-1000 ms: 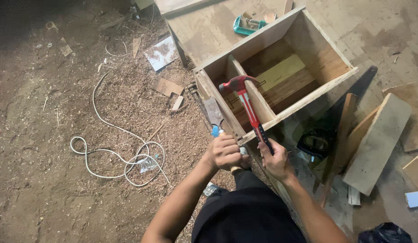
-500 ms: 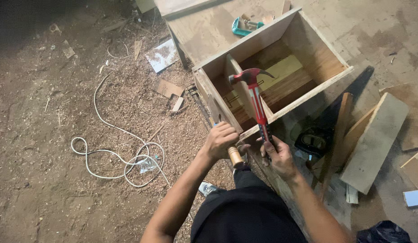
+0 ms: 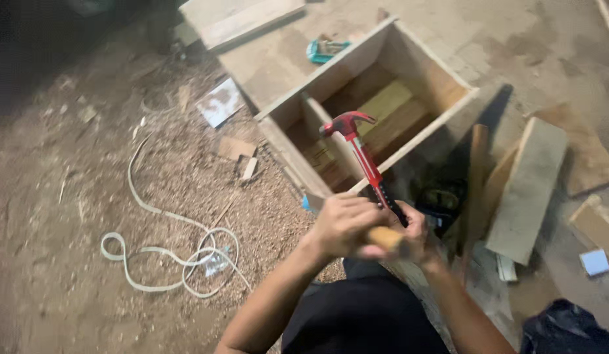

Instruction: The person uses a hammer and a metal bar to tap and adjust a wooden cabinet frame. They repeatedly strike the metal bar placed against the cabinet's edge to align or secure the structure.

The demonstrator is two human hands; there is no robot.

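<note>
So the big thing here is that open wooden box point(image 3: 383, 111) sitting on the sawdust-covered floor point(image 3: 68, 216), open side up, with an upright divider board point(image 3: 331, 141) inside it. Everything else sits around the box: a plank point(image 3: 527, 190) leaning just right of it, offcuts past that, a small teal object point(image 3: 325, 49) on the flat board behind the box, and a white cable point(image 3: 167, 255) coiled well off to its left in the shavings.

Your red claw hammer point(image 3: 360, 147) is raised over the box's near edge, head up above the divider, handle slanting back down to you. Looks to me like that's a cocked position for striking along the near wall.

Your right hand point(image 3: 416, 233) is at the near corner of the box, grip wrapped closed around the hammer's dark handle end. Your left hand point(image 3: 344, 226) is right against it, grip curled shut over a short wooden-coloured handle point(image 3: 386, 239). It's blurry, so I can't tell what tool that belongs to. Both forearms come up from the bottom and meet there, elbows bent, wrists tight together.
</note>
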